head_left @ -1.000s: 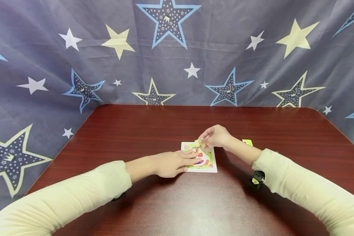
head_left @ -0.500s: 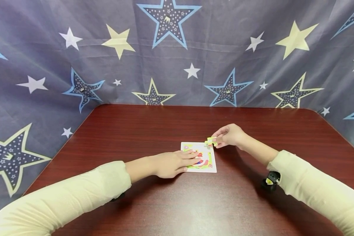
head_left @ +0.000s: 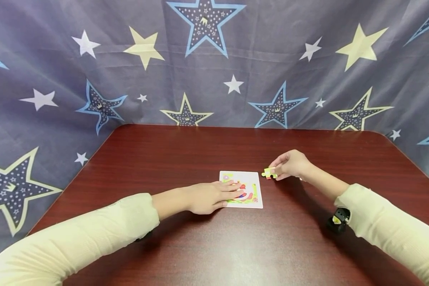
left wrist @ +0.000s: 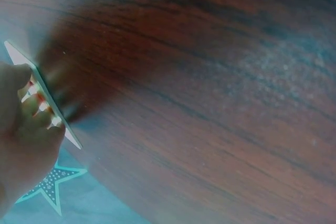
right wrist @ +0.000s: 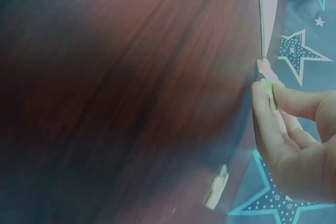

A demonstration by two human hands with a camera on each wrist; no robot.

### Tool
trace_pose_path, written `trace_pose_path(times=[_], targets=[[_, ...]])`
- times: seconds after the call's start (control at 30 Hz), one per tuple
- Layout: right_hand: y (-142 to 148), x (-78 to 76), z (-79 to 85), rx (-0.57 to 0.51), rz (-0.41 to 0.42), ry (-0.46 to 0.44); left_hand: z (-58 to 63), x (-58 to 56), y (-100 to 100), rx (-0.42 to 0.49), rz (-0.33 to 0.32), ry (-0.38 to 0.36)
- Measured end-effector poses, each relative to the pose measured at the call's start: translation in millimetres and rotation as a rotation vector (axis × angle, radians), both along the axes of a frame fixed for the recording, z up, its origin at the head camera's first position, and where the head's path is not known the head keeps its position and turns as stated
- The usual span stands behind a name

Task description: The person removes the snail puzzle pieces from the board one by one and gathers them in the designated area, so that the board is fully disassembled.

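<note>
A white-framed jigsaw puzzle board [head_left: 251,177] lies flat on the table, its picture partly filled in red, green and yellow. Its upper right part shows bare white. My left hand [head_left: 204,198] rests on the board's left side with fingers spread straight, covering part of the picture. Just right of the board's upper right corner, my right hand [head_left: 294,164] pinches a yellow-green jigsaw piece [head_left: 268,173] between thumb and fingers. In the right wrist view the thumb [right wrist: 296,100] presses on the piece, whose far end points at the board.
Another jigsaw piece [right wrist: 218,187] lies on the table near the right hand in the right wrist view; the right hand and forearm mostly hide it in the head view. The dark red table [head_left: 186,151] ends at a grey curtain [head_left: 214,71] printed with stars.
My right hand has lifted the jigsaw piece off the board's upper part and carried it right, past the corner, baring white board there. The left hand has stayed in place.
</note>
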State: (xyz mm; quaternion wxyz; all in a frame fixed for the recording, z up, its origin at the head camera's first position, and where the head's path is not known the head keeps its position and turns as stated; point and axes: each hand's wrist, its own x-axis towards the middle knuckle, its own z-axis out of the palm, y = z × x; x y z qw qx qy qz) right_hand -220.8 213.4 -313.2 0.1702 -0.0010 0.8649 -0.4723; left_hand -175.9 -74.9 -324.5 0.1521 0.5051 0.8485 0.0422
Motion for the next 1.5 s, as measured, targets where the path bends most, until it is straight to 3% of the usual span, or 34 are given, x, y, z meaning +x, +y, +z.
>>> trace_pose_path(times=[0.1, 0.3, 0.4, 0.73, 1.13, 1.5], targets=[[5, 0.2, 0.2, 0.068, 0.008, 0.058, 0.2, -0.3, 0, 0.003, 0.003, -0.003], [13, -0.6, 1.2, 0.377, 0.039, 0.277, 1.7, 0.6, 0, 0.007, 0.018, -0.017], [15, -1.0, 0.5, 0.446, 0.044, 0.334, 2.3, 1.1, 0, 0.011, 0.027, -0.024], [18, -2.2, 1.7, 0.483, 0.068, 0.332, 2.6, 1.2, -1, 0.014, 0.029, -0.023], [23, -4.2, -4.3, 0.538, 0.091, 0.441, 2.6, 2.2, -1, 0.003, 0.031, -0.017], [25, -5.8, -3.0, 0.54, 0.087, 0.436, 4.8, 3.8, -1, -0.004, 0.023, -0.011]])
